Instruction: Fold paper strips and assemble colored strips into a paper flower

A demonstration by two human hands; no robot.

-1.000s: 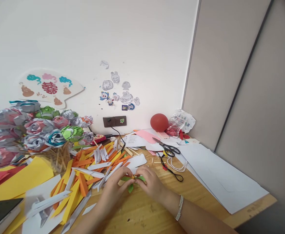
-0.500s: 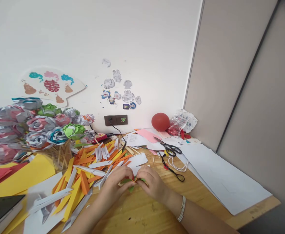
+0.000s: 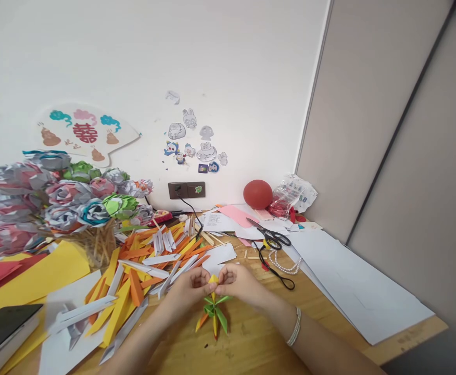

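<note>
Near the front middle of the table, a folded paper flower [image 3: 214, 311] with green, yellow and orange pointed petals hangs or rests below my fingertips; I cannot tell which. My left hand [image 3: 192, 287] pinches the left side of its yellow upper petal. From the right, my right hand [image 3: 233, 283] pinches the same petal, its fingertips meeting the left ones. A beaded bracelet [image 3: 294, 327] circles my right wrist. Left of my hands lies a heap of folded paper strips [image 3: 150, 260] in orange, yellow and white.
Paper roses [image 3: 91, 195] stand in a container at the left, behind yellow sheets [image 3: 56, 268] and a dark-topped box [image 3: 7, 330]. To the right are scissors [image 3: 270, 235], a black cord [image 3: 277, 272], beads [image 3: 286, 265] and white sheets [image 3: 353, 281]. A red balloon [image 3: 257, 194] sits by the wall.
The paper flower has been turned so its petals now spread below my hands, with a yellow petal between my fingertips. Before, my hands mostly covered it. The view has shifted slightly.
</note>
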